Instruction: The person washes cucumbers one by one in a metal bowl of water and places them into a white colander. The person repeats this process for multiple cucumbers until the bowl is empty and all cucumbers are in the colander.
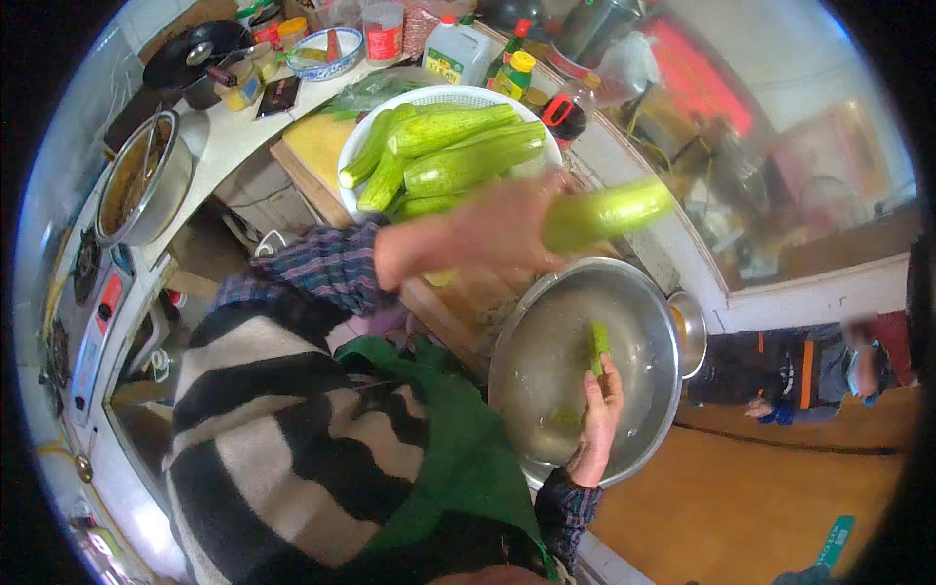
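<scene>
My left hand (512, 219), blurred, grips one end of a green zucchini (621, 212) above the steel basin's far rim. A big round steel basin (658, 453) holds what looks like water. Over it, my right hand (603, 409) pinches a small green piece (599, 340) between thumb and fingers; whether it is a scouring pad or a vegetable piece, I cannot tell. Another greenish thing shows dimly low in the basin. Beyond my left forearm, a white plastic colander (349, 146) holds several zucchini (453, 135), partly hidden by that arm.
A wooden board (314, 175) lies beneath the colander. Behind stand a white jug (457, 55), sauce bottles (514, 73) and a blue-and-white bowl (325, 69). A steel pot (146, 183) is at left, a smaller steel bowl (687, 329) beside the basin. Another person (819, 373) is at far right.
</scene>
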`<state>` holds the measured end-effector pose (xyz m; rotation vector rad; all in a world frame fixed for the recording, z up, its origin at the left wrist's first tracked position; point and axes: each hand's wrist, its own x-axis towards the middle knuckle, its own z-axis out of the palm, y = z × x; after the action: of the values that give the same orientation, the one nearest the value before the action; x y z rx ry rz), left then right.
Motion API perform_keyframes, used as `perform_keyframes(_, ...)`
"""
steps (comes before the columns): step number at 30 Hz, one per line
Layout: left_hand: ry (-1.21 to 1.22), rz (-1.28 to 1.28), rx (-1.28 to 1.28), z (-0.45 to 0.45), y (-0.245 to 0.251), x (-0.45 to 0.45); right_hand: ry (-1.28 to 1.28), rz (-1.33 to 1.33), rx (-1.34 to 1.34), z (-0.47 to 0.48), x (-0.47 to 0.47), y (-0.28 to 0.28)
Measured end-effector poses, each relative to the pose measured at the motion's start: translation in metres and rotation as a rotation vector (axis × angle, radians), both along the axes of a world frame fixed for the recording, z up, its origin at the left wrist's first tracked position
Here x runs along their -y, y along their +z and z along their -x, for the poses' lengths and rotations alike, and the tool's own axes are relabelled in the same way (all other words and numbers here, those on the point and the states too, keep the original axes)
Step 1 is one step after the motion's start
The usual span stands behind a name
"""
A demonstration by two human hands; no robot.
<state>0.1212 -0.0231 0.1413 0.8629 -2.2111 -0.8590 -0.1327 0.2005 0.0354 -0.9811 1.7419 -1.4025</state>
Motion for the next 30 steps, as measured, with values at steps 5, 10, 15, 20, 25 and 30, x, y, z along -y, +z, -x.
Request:
perform_keyframes(5,0.233,0.116,0.518,-0.041,0.032,0.040,-0.145,-0.168,0.187,0.034,-0.017,-0.030)
perform_keyframes(10,0.270,0.418,0.668,-0.041,0.005,0.049,-0.240,-0.245,-0.176,0.100,-0.037,-0.071)
perform_keyframes(15,0.171,0.445,0.580,-0.042,-0.005,0.047,-0.184,-0.575,-0.567,0.139,-0.030,-0.115)
perform_keyframes(20,0.217,0.346,0.629,-0.033,-0.002,0.031,-0.141,-0.438,-0.854,0.110,0.036,-0.170)
perform_keyframes(25,0.262,0.630,0.402,-0.010,0.012,0.002,-0.012,-0.670,-0.700,0.115,0.057,-0.182)
perform_keyframes(30,-0.265,-0.120,-0.080,0.090,-0.060,-0.060,0.355,-0.306,-0.386,0.121,0.020,-0.189)
